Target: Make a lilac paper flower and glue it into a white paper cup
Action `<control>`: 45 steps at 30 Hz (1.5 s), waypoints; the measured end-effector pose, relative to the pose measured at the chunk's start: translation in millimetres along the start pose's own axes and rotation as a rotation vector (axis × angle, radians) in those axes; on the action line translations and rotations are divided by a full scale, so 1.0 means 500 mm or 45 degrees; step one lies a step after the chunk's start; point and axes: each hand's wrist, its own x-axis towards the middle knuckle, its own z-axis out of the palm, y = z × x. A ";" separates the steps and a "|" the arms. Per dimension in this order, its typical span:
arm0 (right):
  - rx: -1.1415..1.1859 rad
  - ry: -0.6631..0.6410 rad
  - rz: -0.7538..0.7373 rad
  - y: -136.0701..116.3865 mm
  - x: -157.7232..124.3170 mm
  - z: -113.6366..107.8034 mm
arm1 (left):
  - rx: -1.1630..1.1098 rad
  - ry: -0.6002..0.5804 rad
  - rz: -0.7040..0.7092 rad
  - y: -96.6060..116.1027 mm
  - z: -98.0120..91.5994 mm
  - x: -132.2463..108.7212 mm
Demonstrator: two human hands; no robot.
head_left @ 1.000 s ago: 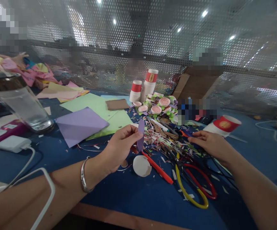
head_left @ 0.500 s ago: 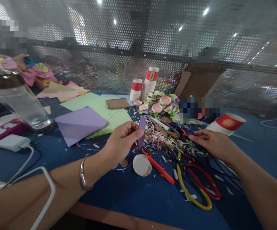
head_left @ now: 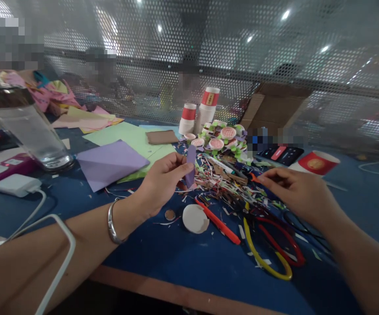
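Note:
Between the thumb and fingers of my left hand [head_left: 163, 183] is a narrow purple paper strip [head_left: 191, 168] with rounded ends, held upright. My right hand [head_left: 290, 186] is closed in a pinch on a small orange piece [head_left: 254, 177] at the edge of the scrap heap; what it belongs to is mostly hidden. Below my left hand lie a white paper disc [head_left: 195, 218] and a small brown disc [head_left: 170, 214]. A red-orange pen-like tool [head_left: 220, 223] lies beside the white disc. Scissors with one yellow and one red handle [head_left: 268, 258] rest nearer me, below my right hand.
Paper scraps [head_left: 218, 183] cover the middle. Behind them stand stacked paper cups [head_left: 205, 113] and a pile of decorated cup pieces [head_left: 222, 140]. Purple paper [head_left: 110, 164], a glass bottle [head_left: 41, 135] and a white cable [head_left: 67, 245] are left. A phone [head_left: 281, 153] and tipped cup [head_left: 317, 163] lie right.
My right hand has closed further around the orange piece and turned slightly. The left hand still holds the purple strip. The view has shifted a little, and the phone shows more clearly.

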 end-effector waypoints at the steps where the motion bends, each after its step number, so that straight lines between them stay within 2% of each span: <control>1: 0.033 -0.022 -0.055 -0.004 -0.004 0.003 | -0.015 0.019 0.009 0.002 -0.001 0.002; 6: 0.201 -0.140 -0.298 -0.049 -0.034 0.012 | -0.031 0.085 0.001 0.018 -0.005 0.004; 9: 0.252 -0.339 -0.475 -0.091 -0.059 0.021 | 0.000 0.084 -0.007 0.026 -0.006 0.002; 12: 0.236 -0.584 -0.566 -0.127 -0.081 0.036 | 0.027 0.092 0.005 0.027 -0.005 0.002; 15: 0.110 -0.656 -0.651 -0.145 -0.095 0.048 | 0.069 0.070 0.060 0.024 -0.003 0.001; 19: 0.088 -0.605 -0.678 -0.144 -0.103 0.054 | 0.172 -0.012 0.195 0.023 -0.002 -0.004; 22: 0.151 -0.514 -0.705 -0.133 -0.104 0.051 | 0.222 -0.053 0.214 0.029 -0.004 -0.010; 25: 0.304 -0.398 -0.658 -0.121 -0.100 0.039 | 0.228 -0.141 0.131 0.035 -0.006 -0.017; 30: 0.437 -0.305 -0.479 -0.102 -0.086 0.011 | 0.145 -0.348 -0.103 0.040 0.006 -0.043; 35: 0.536 -0.165 -0.309 -0.106 -0.084 0.001 | 0.101 -0.411 -0.181 0.038 0.029 -0.071; 37: 0.590 -0.166 -0.278 -0.118 -0.089 0.002 | 0.128 -0.428 -0.171 0.035 0.035 -0.076; 42: 0.767 -0.306 -0.328 -0.143 -0.099 0.012 | 0.247 -0.532 -0.047 0.020 0.038 -0.081; 45: 0.781 -0.331 -0.361 -0.148 -0.100 0.016 | 0.367 -0.554 0.007 0.015 0.039 -0.083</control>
